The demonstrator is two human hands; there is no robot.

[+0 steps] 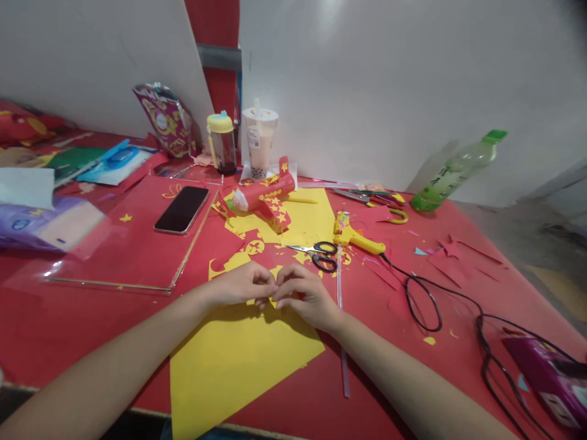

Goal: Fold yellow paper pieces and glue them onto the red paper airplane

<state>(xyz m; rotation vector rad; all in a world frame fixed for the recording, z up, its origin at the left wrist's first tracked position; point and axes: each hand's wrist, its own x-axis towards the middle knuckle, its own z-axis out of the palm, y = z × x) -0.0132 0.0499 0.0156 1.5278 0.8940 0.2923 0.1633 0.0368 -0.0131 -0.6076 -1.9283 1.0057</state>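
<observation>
Over a yellow paper sheet (pixel 243 366), my left hand (pixel 236 285) and my right hand (pixel 308 298) meet fingertip to fingertip. Both are closed in a pinch. Whatever lies between the fingers is too small and too covered to make out. Just beyond them, black-handled scissors (pixel 312 249) lie among yellow paper scraps (pixel 255 246). A red paper model with yellow stars (pixel 275 188) rests farther back on another yellow sheet (pixel 316 214). To the right is a yellow glue gun (pixel 364 241), with a clear glue stick (pixel 340 287) below it.
A phone (pixel 182 209) lies on a clear plastic sleeve at left. Along the back stand a snack pouch (pixel 167 122), a yellow-lidded bottle (pixel 222 143), a bubble tea cup (pixel 260 143) and a tilted green-capped bottle (pixel 452 174). A black cord (pixel 440 284) runs to a purple power strip (pixel 545 379).
</observation>
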